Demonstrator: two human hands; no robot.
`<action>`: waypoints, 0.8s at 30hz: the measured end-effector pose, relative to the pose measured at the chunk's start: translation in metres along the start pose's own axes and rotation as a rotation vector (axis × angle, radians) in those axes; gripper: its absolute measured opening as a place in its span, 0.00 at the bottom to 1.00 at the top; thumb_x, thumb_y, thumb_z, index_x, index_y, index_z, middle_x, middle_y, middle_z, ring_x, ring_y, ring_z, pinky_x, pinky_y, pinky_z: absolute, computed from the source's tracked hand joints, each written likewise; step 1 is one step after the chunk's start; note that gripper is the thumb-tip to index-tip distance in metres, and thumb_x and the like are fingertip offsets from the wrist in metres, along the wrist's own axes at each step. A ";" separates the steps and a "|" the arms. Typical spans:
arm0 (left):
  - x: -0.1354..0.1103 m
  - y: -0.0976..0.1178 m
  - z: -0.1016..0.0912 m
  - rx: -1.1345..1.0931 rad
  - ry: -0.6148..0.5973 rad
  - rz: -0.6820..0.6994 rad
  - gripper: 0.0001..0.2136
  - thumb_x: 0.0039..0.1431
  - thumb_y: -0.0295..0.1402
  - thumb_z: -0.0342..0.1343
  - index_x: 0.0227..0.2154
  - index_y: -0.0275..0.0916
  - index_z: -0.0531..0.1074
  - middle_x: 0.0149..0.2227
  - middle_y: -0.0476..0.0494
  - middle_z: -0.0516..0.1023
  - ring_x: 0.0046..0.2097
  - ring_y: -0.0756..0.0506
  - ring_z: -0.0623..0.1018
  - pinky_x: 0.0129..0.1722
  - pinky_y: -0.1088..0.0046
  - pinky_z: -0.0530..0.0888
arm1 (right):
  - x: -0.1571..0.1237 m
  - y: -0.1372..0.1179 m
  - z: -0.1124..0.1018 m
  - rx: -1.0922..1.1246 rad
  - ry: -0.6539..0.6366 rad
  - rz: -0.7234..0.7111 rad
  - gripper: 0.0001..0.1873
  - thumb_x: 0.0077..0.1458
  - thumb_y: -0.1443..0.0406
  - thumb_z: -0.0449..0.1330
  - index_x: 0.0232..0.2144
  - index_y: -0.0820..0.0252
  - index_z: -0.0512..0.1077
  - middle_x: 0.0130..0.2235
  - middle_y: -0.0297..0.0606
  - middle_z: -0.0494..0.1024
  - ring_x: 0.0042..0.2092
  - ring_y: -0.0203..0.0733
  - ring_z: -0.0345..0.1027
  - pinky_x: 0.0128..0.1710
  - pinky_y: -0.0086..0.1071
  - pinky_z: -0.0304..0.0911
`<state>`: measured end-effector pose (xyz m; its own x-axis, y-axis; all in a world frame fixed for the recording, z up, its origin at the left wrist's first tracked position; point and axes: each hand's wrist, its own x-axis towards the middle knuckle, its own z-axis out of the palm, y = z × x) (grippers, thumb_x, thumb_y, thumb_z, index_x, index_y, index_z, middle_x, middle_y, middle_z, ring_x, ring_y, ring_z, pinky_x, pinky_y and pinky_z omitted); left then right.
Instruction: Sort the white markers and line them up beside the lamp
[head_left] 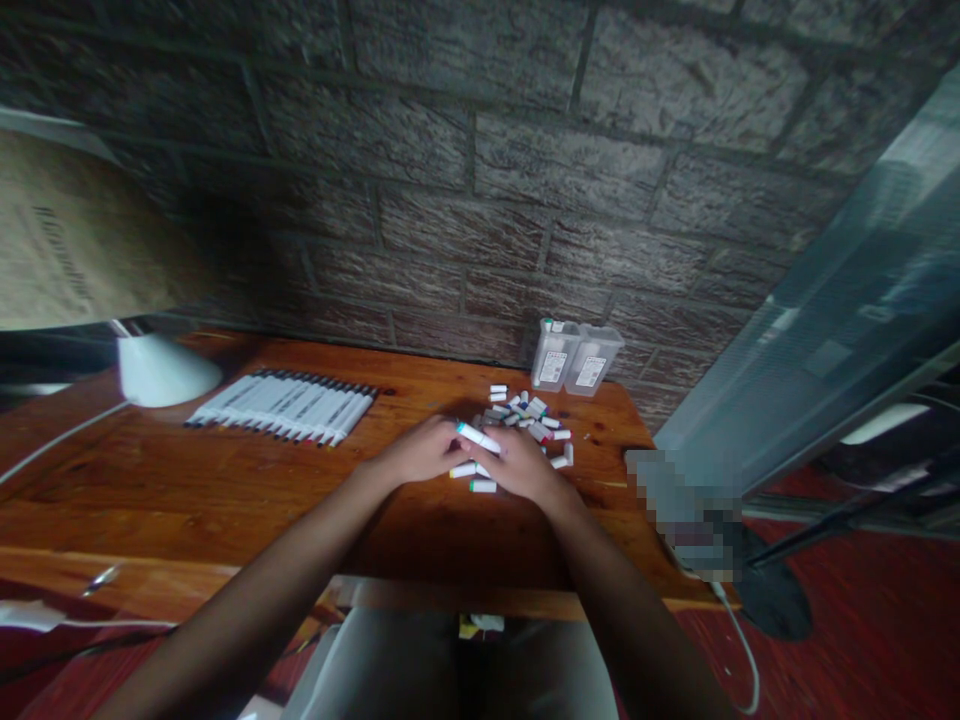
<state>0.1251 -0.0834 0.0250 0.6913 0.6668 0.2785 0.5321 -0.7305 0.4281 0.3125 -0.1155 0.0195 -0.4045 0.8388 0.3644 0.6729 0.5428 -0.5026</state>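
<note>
Two cases (596, 362) behind loose caps (483, 487), marker row (289, 408) leftward; now clasping blue-tipped piece (478, 438) in right grip (523, 465), left grip (421, 450) alongside, hold unclear.

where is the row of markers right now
In the head view, the row of markers lies on the left of the wooden desk, between the lamp base and the left hand.

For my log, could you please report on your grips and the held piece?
Right grip on blue-ended white piece; left grip close beside it. Loose short pieces close by.
</note>
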 end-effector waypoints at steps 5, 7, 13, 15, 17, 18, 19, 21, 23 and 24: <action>0.000 0.000 0.000 -0.011 0.004 0.018 0.09 0.59 0.30 0.53 0.25 0.35 0.73 0.24 0.49 0.74 0.26 0.52 0.70 0.29 0.77 0.62 | 0.001 0.000 0.000 0.008 0.004 0.008 0.19 0.62 0.53 0.53 0.27 0.59 0.71 0.28 0.37 0.77 0.31 0.37 0.70 0.31 0.28 0.54; 0.000 -0.001 0.000 -0.014 0.005 0.029 0.09 0.59 0.31 0.53 0.26 0.35 0.73 0.25 0.49 0.75 0.26 0.51 0.71 0.29 0.77 0.63 | 0.001 -0.001 -0.001 0.017 0.000 0.005 0.20 0.62 0.52 0.53 0.27 0.59 0.71 0.27 0.37 0.77 0.31 0.37 0.70 0.31 0.28 0.54; 0.000 -0.004 0.003 -0.050 0.024 0.029 0.10 0.61 0.33 0.53 0.27 0.36 0.73 0.26 0.48 0.76 0.27 0.52 0.72 0.29 0.78 0.63 | 0.002 -0.001 -0.002 0.085 0.044 0.005 0.18 0.61 0.54 0.53 0.25 0.59 0.70 0.27 0.36 0.76 0.30 0.36 0.68 0.30 0.27 0.55; 0.000 -0.003 0.003 -0.066 0.026 0.049 0.11 0.63 0.35 0.52 0.27 0.36 0.74 0.27 0.48 0.77 0.28 0.52 0.72 0.30 0.78 0.63 | 0.003 -0.001 -0.003 0.142 0.085 0.032 0.18 0.61 0.54 0.54 0.25 0.59 0.71 0.26 0.35 0.75 0.29 0.36 0.67 0.30 0.27 0.55; 0.000 -0.003 0.003 -0.074 0.023 0.063 0.12 0.64 0.37 0.51 0.29 0.36 0.74 0.28 0.48 0.77 0.28 0.52 0.72 0.31 0.78 0.63 | 0.004 -0.001 -0.005 0.212 0.147 0.078 0.20 0.61 0.53 0.53 0.25 0.59 0.70 0.25 0.34 0.74 0.28 0.36 0.65 0.29 0.27 0.55; 0.000 -0.003 0.003 -0.077 0.020 0.063 0.13 0.64 0.37 0.50 0.31 0.36 0.75 0.28 0.49 0.77 0.28 0.52 0.72 0.31 0.78 0.64 | 0.005 -0.001 -0.006 0.250 0.183 0.104 0.21 0.61 0.52 0.52 0.24 0.59 0.70 0.25 0.33 0.73 0.28 0.35 0.64 0.29 0.27 0.55; 0.000 -0.002 0.003 -0.082 0.015 0.061 0.13 0.65 0.38 0.49 0.32 0.37 0.75 0.29 0.49 0.77 0.29 0.52 0.72 0.31 0.78 0.64 | 0.005 -0.001 -0.006 0.288 0.220 0.130 0.22 0.61 0.51 0.52 0.24 0.60 0.69 0.24 0.33 0.71 0.27 0.35 0.63 0.28 0.27 0.55; 0.000 -0.002 0.002 -0.093 0.004 0.054 0.13 0.65 0.38 0.48 0.34 0.37 0.75 0.30 0.48 0.78 0.30 0.52 0.72 0.32 0.78 0.64 | 0.006 0.000 -0.007 0.345 0.292 0.169 0.23 0.61 0.50 0.51 0.23 0.60 0.68 0.23 0.31 0.69 0.26 0.35 0.61 0.28 0.27 0.54; 0.000 -0.001 0.002 -0.096 -0.003 0.048 0.14 0.65 0.38 0.48 0.34 0.37 0.76 0.30 0.48 0.78 0.29 0.52 0.72 0.32 0.78 0.64 | 0.007 0.001 -0.007 0.365 0.347 0.188 0.23 0.60 0.50 0.51 0.23 0.60 0.68 0.22 0.30 0.67 0.26 0.34 0.60 0.27 0.27 0.54; 0.001 -0.001 0.001 -0.095 -0.003 0.045 0.14 0.65 0.38 0.48 0.33 0.36 0.76 0.29 0.48 0.77 0.29 0.52 0.72 0.32 0.78 0.64 | 0.007 0.002 -0.006 0.364 0.367 0.192 0.23 0.60 0.50 0.52 0.22 0.60 0.68 0.22 0.30 0.66 0.26 0.34 0.59 0.27 0.27 0.54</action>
<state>0.1259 -0.0827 0.0237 0.7148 0.6333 0.2966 0.4522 -0.7421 0.4948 0.3146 -0.1086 0.0263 -0.0097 0.8900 0.4559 0.4290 0.4156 -0.8020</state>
